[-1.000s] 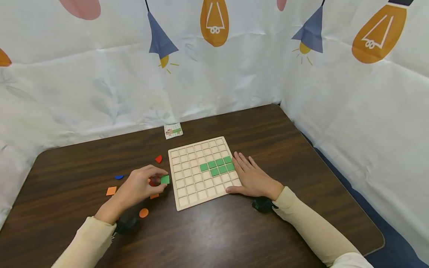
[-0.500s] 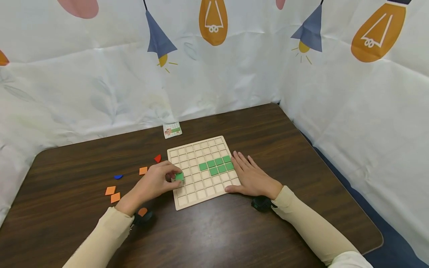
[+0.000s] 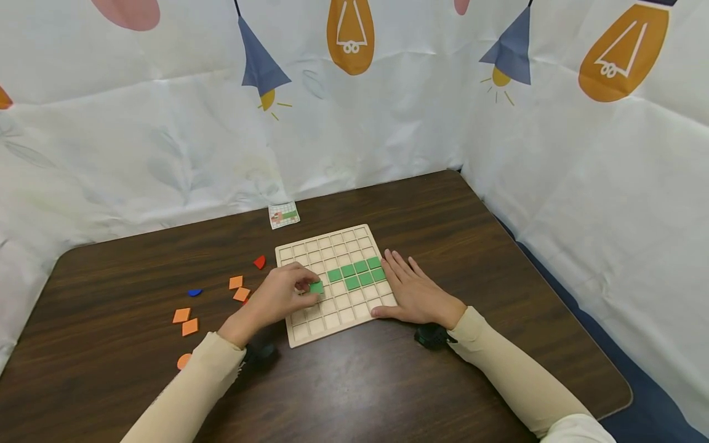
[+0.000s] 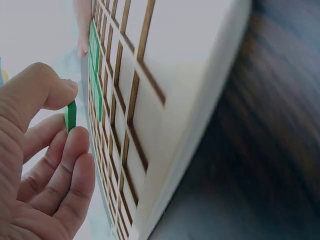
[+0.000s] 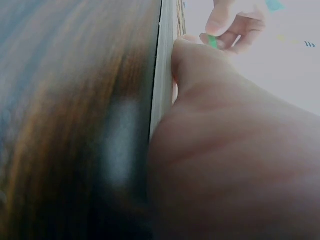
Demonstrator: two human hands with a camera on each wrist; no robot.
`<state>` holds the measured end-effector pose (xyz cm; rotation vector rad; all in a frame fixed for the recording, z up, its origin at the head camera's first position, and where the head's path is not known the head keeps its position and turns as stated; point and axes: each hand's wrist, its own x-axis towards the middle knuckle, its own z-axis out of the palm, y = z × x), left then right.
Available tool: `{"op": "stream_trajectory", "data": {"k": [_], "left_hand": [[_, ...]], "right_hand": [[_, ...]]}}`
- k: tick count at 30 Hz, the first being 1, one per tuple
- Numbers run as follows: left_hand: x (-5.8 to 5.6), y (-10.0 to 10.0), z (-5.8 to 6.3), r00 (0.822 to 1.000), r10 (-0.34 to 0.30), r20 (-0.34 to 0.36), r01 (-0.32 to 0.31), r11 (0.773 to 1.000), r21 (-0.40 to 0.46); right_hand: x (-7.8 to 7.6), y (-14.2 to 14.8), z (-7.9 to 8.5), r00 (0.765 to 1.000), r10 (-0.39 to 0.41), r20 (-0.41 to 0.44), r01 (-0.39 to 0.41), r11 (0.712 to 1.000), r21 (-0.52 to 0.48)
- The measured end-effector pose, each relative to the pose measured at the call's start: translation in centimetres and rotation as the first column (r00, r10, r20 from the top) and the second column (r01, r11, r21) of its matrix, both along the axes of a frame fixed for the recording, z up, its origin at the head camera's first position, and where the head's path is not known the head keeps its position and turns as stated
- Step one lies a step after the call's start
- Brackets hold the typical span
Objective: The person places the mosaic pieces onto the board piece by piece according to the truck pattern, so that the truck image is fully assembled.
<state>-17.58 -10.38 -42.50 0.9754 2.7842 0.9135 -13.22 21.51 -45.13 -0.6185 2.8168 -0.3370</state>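
Head view, left hand (image 3: 281,294) pinching green tile (image 3: 317,287), right hand (image 3: 419,298) palm down.

The head view is bright and evenly lit, with soft creases shading the white curtain (image 3: 382,129) and a pale glare on the near middle of the dark table (image 3: 348,381). In the left wrist view, the left hand (image 4: 47,150) and its green tile (image 4: 71,118) are fairly clear, the curtain washes out hazily, and the table is dim and blurred. In the right wrist view, the right hand (image 5: 220,135) is out of focus close up, the table carries another whitish reflection, and the far right is overexposed.
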Motion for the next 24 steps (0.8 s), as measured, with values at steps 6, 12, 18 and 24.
{"op": "stream_trajectory", "data": {"k": [6,12,18,24], "left_hand": [[-0.2,1.3,-0.4,1.000,-0.023,0.008,0.023,1.000,-0.012],[-0.5,2.5,-0.5,0.999,-0.043,0.006,0.043,0.999,-0.032],[-0.7,3.2,-0.8,0.999,-0.044,0.019,0.045,0.998,-0.043],[-0.8,3.8,-1.0,0.999,-0.045,0.010,0.046,0.998,-0.039]], "right_hand": [[0.0,0.0,0.1,1.000,0.009,0.004,-0.009,1.000,0.000],[0.0,0.1,0.2,1.000,-0.003,0.010,0.003,1.000,-0.010],[0.0,0.0,0.2,1.000,-0.002,0.025,0.003,1.000,-0.013],[0.0,0.0,0.2,1.000,-0.006,0.019,0.006,1.000,-0.007]]}}
